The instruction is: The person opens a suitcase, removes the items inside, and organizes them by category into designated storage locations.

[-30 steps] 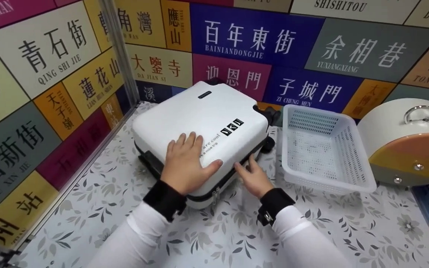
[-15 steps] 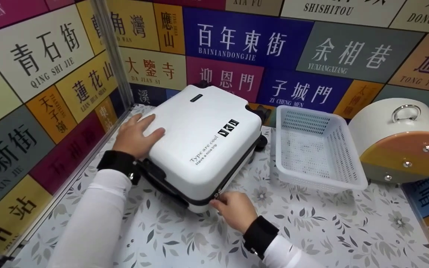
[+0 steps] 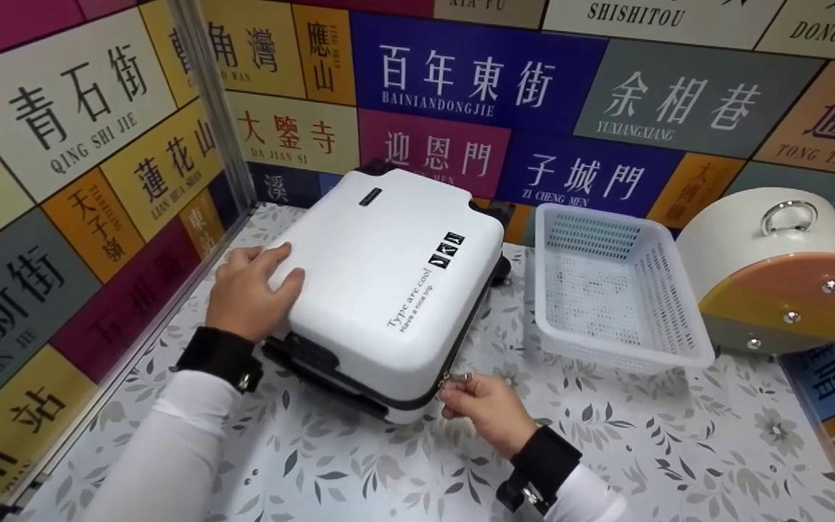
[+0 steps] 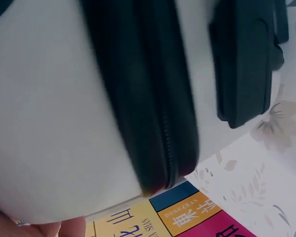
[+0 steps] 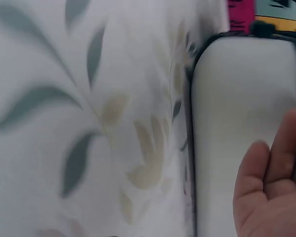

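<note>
A white hard-shell suitcase (image 3: pixel 381 268) with black lettering lies flat on the patterned tabletop. My left hand (image 3: pixel 247 290) rests against its left edge, thumb and fingers spread over the shell's corner. The left wrist view shows the suitcase's end with a black zipper band (image 4: pixel 143 94) and a black handle (image 4: pixel 244 64); fingertips (image 4: pixel 71 227) show at the lower left. At the near right corner my right hand (image 3: pixel 490 409) pinches the metal zipper pull (image 3: pixel 461 376). In the right wrist view its other fingers (image 5: pixel 251 173) lie beside the white shell; the pinch is out of frame.
A white perforated plastic basket (image 3: pixel 620 348) stands right of the suitcase. Beyond it is a rounded cream box (image 3: pixel 736 225) with a ring handle and coloured front bands. Walls with printed signs (image 3: pixel 475 80) close off the back and left.
My left hand has moved from the suitcase's top to its left edge. My right hand has gone from the right side to the near corner and taken the zipper pull. The suitcase has turned slightly.
</note>
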Action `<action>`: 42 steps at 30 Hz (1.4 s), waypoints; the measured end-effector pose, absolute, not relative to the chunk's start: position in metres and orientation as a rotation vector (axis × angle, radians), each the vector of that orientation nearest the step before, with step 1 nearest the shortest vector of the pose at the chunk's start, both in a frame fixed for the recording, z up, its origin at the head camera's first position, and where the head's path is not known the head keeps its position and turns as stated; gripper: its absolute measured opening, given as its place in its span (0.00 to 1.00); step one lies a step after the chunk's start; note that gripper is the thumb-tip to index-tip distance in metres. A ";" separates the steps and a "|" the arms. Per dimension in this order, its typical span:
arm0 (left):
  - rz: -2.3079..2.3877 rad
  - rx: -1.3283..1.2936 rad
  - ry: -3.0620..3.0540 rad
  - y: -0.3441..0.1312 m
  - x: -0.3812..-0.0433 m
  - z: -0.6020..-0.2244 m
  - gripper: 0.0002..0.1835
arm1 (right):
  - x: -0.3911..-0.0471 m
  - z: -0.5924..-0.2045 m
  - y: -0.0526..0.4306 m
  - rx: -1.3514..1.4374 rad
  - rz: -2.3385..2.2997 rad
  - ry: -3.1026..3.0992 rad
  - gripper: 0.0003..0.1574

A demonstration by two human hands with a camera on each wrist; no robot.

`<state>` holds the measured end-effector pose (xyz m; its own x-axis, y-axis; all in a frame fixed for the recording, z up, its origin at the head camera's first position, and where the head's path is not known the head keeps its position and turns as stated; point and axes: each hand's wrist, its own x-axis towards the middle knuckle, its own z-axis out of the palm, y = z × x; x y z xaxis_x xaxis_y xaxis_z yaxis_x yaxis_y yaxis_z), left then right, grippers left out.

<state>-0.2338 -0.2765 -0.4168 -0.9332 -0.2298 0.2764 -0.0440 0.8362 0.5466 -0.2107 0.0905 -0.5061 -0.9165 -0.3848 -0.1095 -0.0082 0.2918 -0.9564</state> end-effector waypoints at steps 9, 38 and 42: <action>-0.749 0.157 -2.669 -0.275 -0.219 -0.420 0.35 | -0.193 -0.504 0.089 -0.645 -1.288 2.797 0.17; -0.806 -0.042 -2.745 -0.272 -0.188 -0.435 0.72 | -0.178 -0.501 0.099 -0.553 -1.245 2.927 0.20; -0.813 -0.045 -2.719 -0.269 -0.187 -0.438 0.70 | -0.181 -0.500 0.098 -0.516 -1.252 2.890 0.18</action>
